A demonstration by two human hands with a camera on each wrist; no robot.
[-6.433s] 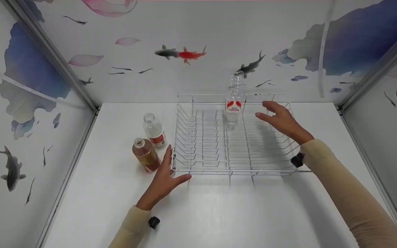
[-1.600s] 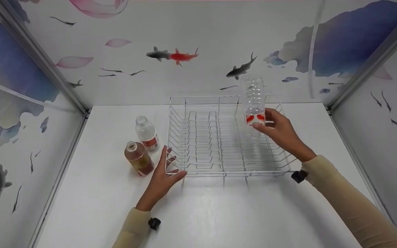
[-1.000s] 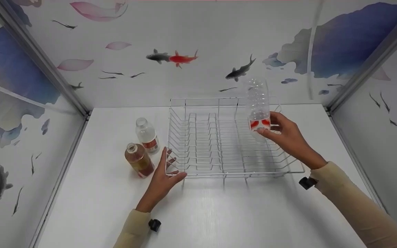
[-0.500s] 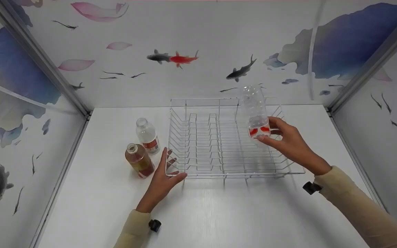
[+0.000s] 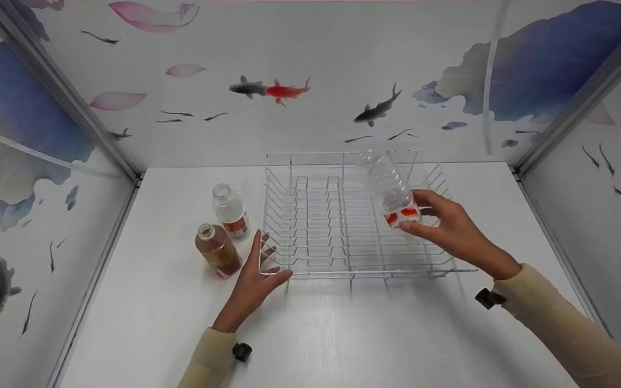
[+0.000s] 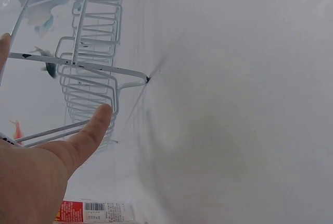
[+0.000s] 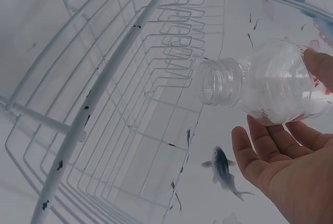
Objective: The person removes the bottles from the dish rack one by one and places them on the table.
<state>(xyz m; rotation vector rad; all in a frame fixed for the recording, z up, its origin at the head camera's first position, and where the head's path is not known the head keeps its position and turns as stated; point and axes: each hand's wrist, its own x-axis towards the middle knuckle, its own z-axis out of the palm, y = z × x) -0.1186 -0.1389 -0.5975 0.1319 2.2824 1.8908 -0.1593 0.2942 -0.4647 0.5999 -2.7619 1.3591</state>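
Observation:
My right hand (image 5: 448,226) grips a clear plastic bottle (image 5: 386,180) with a red-and-white label, thumb on one side and fingers on the other. The bottle is upside down over the right part of the white wire dish rack (image 5: 310,275), tilted with its base up and to the left. In the right wrist view its uncapped neck (image 7: 221,82) points toward the rack's wires. My left hand (image 5: 251,285) holds the rack's front left corner, thumb (image 6: 93,133) at the front and fingers at the left side, partly hidden behind the wires.
Left of the rack, close to my left hand, stand two uncapped bottles: a clear one (image 5: 229,207) with a red label and an amber-brown one (image 5: 218,253). White walls with painted fish and petals enclose the white table (image 5: 321,334) at the back and sides.
Earlier the bottle stood neck up in the rack, apart from my right hand. I now grip it, inverted; lately it has come lower and its base has tipped left. My left hand stays.

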